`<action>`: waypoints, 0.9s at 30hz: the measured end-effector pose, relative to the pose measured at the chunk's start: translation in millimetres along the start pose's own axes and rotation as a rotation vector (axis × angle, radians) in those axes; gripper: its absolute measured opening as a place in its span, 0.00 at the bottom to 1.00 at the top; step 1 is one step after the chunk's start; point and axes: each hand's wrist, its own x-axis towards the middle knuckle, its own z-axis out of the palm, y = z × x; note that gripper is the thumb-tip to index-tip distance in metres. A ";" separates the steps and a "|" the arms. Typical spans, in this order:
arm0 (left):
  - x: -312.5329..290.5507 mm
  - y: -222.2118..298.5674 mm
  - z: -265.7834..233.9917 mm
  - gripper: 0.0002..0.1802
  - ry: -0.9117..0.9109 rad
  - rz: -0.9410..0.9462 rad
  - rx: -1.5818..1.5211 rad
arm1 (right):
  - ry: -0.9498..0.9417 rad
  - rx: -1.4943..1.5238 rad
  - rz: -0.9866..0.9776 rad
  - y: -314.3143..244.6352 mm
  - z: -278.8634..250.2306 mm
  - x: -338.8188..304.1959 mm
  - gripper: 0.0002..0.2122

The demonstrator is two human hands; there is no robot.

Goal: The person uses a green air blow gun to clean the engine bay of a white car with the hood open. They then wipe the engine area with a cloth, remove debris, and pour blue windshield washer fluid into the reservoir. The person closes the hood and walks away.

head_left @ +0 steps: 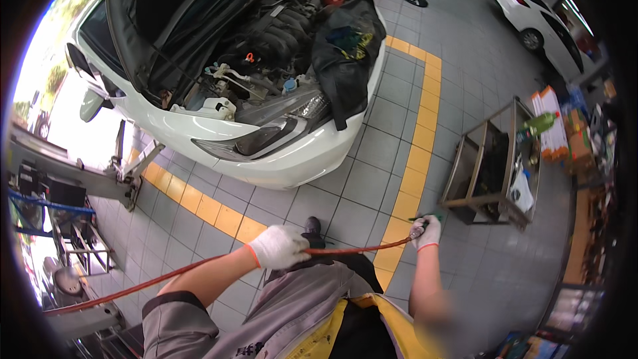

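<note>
Wearing two white gloves (269, 247), the left hand (280, 247) and right hand (426, 231) grip one red hose (359, 250).

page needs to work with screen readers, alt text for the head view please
A gloved left hand and right hand hold a red hose, the right at its end fitting. Ahead stands a white car, hood up, with a metal cart to the right.

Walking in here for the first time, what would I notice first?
Probably the white car, hood raised over the engine, filling the upper left and centre. Below it, the white-gloved left hand grips a red hose, and the right hand holds a silvery fitting on it. Yellow floor tiles run around the car's front.
</note>
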 end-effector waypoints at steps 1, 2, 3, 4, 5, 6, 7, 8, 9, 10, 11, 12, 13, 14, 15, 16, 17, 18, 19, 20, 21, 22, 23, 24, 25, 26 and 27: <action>14.4 -19.4 4.0 0.18 0.038 -0.068 -0.029 | 0.106 -0.050 -0.079 -22.8 46.9 -30.3 0.13; 32.6 -34.6 10.2 0.18 0.067 -0.188 -0.129 | 0.000 -0.212 -0.248 -37.5 93.3 -58.3 0.11; 55.9 -49.3 15.1 0.18 0.096 -0.183 -0.136 | -0.083 -0.330 -0.420 -50.6 143.7 -79.7 0.09; 81.0 -60.7 21.5 0.17 0.124 -0.180 -0.134 | -0.133 -0.491 -0.417 -64.2 191.5 -97.5 0.10; 102.2 -69.3 28.6 0.17 0.123 -0.198 -0.141 | -0.255 -0.617 -0.400 -72.4 234.2 -110.1 0.10; 129.5 -79.5 32.9 0.19 0.065 -0.317 -0.248 | -0.250 -0.873 -0.323 -82.5 277.5 -114.5 0.11; 156.5 -87.6 34.5 0.19 0.075 -0.323 -0.263 | -0.326 -1.108 -0.242 -91.3 319.0 -113.0 0.12; 181.1 -95.8 31.7 0.19 0.068 -0.344 -0.280 | -0.427 -1.253 -0.252 -93.5 356.3 -106.9 0.15; 199.7 -104.7 28.2 0.20 0.049 -0.379 -0.305 | -0.531 -1.398 -0.253 -89.2 389.6 -94.5 0.19; 215.6 -113.7 21.4 0.22 0.050 -0.360 -0.336 | -0.655 -1.537 -0.295 -85.8 422.9 -78.6 0.22; 224.4 -115.3 14.1 0.23 0.065 -0.412 -0.350 | -0.753 -1.698 -0.336 -84.8 454.8 -64.2 0.25; 231.7 -117.2 1.7 0.24 0.084 -0.470 -0.376 | -0.838 -1.709 -0.380 -85.4 485.9 -51.8 0.26; 235.2 -120.9 -15.5 0.24 0.094 -0.519 -0.391 | -0.883 -1.727 -0.431 -85.3 514.2 -41.0 0.26; 231.9 -117.9 -29.8 0.26 0.113 -0.606 -0.491 | -0.889 -1.772 -0.411 -87.0 539.4 -31.8 0.25; 228.3 -114.7 -44.0 0.25 0.141 -0.664 -0.548 | -0.876 -1.746 -0.216 -88.3 564.8 -23.2 0.25; 226.7 -109.5 -55.7 0.25 0.167 -0.718 -0.618 | -0.937 -1.781 -0.247 -83.6 588.0 -14.1 0.23; 226.8 -106.9 -67.0 0.24 0.182 -0.775 -0.674 | -1.001 -1.795 -0.237 -76.3 609.6 -4.8 0.21; 228.3 -106.9 -76.8 0.23 0.193 -0.767 -0.781 | -1.033 -1.936 -0.357 -65.0 630.4 4.4 0.21; 232.2 -109.8 -84.6 0.25 0.287 -0.812 -0.882 | -1.109 -1.919 -0.335 -59.4 646.1 14.0 0.21; 236.4 -114.3 -90.9 0.27 0.380 -0.851 -0.974 | -1.112 -1.946 -0.288 -51.4 659.0 23.5 0.21; 237.0 -124.7 -99.5 0.29 0.451 -0.914 -1.072 | -1.115 -1.965 -0.247 -40.0 672.7 32.4 0.21; 238.3 -143.4 -110.6 0.30 0.609 -0.985 -1.048 | -1.063 -1.948 -0.109 -37.0 683.9 40.2 0.23; 236.7 -169.0 -124.5 0.31 0.711 -1.107 -1.051 | -1.023 -1.939 -0.086 -32.5 693.4 45.8 0.24; 222.9 -204.5 -145.6 0.32 0.824 -1.137 -0.789 | -0.998 -1.906 -0.049 -28.6 701.7 48.9 0.25; 210.4 -241.0 -170.5 0.30 0.886 -1.330 -0.840 | -0.968 -1.857 0.004 -24.2 708.6 49.1 0.26; 209.6 -276.9 -197.3 0.29 1.331 -1.222 -0.572 | -0.906 -1.879 0.019 -17.5 716.5 48.2 0.28; 196.5 -317.0 -230.7 0.26 1.363 -1.179 -0.522 | -0.911 -1.863 0.011 -12.0 725.7 49.4 0.28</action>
